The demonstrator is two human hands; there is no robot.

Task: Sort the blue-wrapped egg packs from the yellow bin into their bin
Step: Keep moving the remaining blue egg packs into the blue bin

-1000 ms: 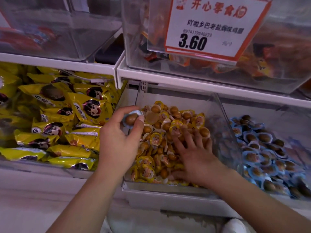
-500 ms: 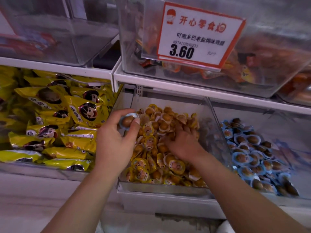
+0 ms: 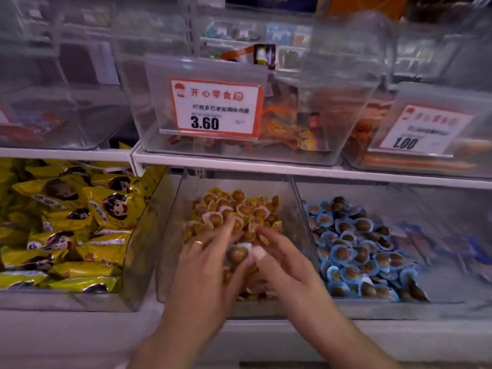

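Note:
A clear middle bin point(image 3: 170, 235) holds a heap of yellow-wrapped egg packs point(image 3: 239, 209). To its right a second clear bin point(image 3: 300, 209) holds blue-wrapped egg packs point(image 3: 354, 251). Both my hands meet over the front of the yellow heap. Between them is one blue-rimmed egg pack point(image 3: 238, 253). My left hand point(image 3: 210, 265) holds it from the left, a ring on one finger. My right hand point(image 3: 282, 265) pinches its right edge with thumb and fingers. The frame is motion-blurred, so the exact grip of each finger is unclear.
A bin of large yellow snack bags point(image 3: 66, 222) fills the left. Above, a white shelf point(image 3: 239, 162) carries clear bins with price tags, one tag reading 3.60 point(image 3: 215, 107), another point(image 3: 423, 131) at the right. A white ledge point(image 3: 80, 334) runs along the front.
My left hand has carried the blue-rimmed pack from the bin's left rim toward the middle. My right hand has left the heap and come to meet it. The camera has tilted upward.

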